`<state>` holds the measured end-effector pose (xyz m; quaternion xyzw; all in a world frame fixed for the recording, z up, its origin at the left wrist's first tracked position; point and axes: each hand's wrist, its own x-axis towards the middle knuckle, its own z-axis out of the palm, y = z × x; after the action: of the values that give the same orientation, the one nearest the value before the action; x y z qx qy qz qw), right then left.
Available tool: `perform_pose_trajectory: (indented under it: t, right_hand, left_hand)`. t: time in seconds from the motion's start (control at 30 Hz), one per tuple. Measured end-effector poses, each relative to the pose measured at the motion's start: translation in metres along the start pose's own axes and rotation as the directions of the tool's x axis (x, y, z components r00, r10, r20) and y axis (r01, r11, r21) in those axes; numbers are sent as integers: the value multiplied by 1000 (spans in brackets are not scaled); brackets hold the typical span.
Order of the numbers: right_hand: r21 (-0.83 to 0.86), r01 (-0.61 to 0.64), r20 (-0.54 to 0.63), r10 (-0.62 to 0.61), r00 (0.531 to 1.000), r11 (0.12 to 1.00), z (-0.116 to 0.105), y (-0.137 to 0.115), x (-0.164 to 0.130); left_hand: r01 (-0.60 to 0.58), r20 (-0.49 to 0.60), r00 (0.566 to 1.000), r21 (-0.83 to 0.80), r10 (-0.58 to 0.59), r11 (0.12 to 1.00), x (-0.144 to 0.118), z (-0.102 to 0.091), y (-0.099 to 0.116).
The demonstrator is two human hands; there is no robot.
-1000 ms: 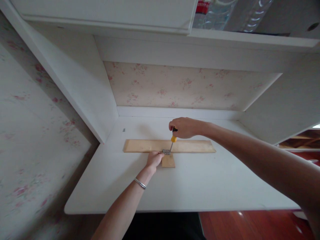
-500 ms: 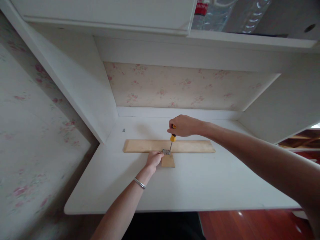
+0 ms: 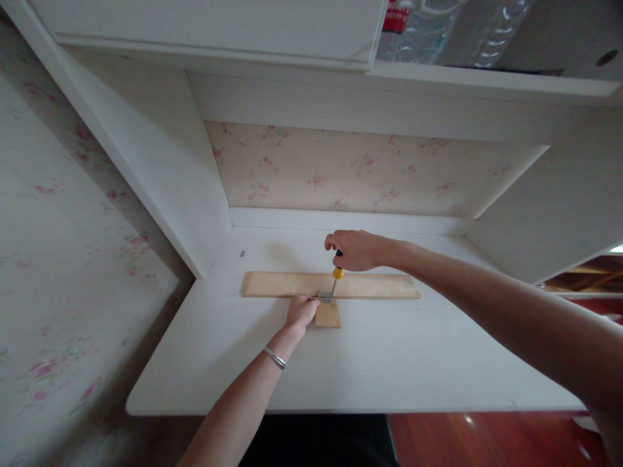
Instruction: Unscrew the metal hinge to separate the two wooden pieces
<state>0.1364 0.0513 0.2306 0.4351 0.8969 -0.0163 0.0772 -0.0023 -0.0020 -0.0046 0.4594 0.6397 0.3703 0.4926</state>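
Note:
My right hand (image 3: 357, 250) is closed on the handle of a yellow and black screwdriver (image 3: 338, 273), held nearly upright. Its tip meets the right end of a small metal hinge (image 3: 324, 296). The hinge lies where a long wooden board (image 3: 282, 283) and a short wooden piece (image 3: 328, 314) come together. At the hinge's left end, my left hand (image 3: 302, 311) pinches it with thumb and finger, and a bangle circles that wrist. The fingertips partly cover the hinge, so any screw under the screwdriver cannot be made out.
Everything rests on a white desk (image 3: 389, 357). A small metal bit (image 3: 243, 253) lies at the back left. White panels (image 3: 136, 162) rise on both sides. A shelf (image 3: 487, 76) with plastic bottles (image 3: 428, 32) hangs overhead. Red wooden floor (image 3: 438, 438) shows below the front edge.
My right hand has shifted slightly down, and its fingers have loosened a little around the screwdriver handle. My left hand stays at the hinge. The whole view has moved slightly.

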Motion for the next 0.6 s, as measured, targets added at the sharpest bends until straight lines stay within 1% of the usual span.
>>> perform_pose_trajectory:
  t: [0.07,0.2,0.37,0.43,0.53,0.6]
  right_hand:
    - [-1,0,10,0,1000,1000,0,0,0]
    - [-45,-53,56,56,997,998,0,1,1]
    - [19,12,-3,-11,1000,1000,3,1,1]
    - [15,-38,25,37,999,999,2,1,2]
    - [-47,-124,81,128,988,991,-1,0,3]
    - [-49,-115,91,119,989,992,-1,1,3]
  left_hand:
    - [-14,3,1000,12,14,1000,1,0,-2]
    - [-34,11,999,51,33,998,3,1,-5]
    - [-29,6,1000,51,28,998,4,2,-7]
    - [-19,10,1000,47,18,999,4,2,-7]
    - [-4,5,1000,53,4,999,4,2,-7]
    - [-1,1,1000,60,1,998,5,2,-8]
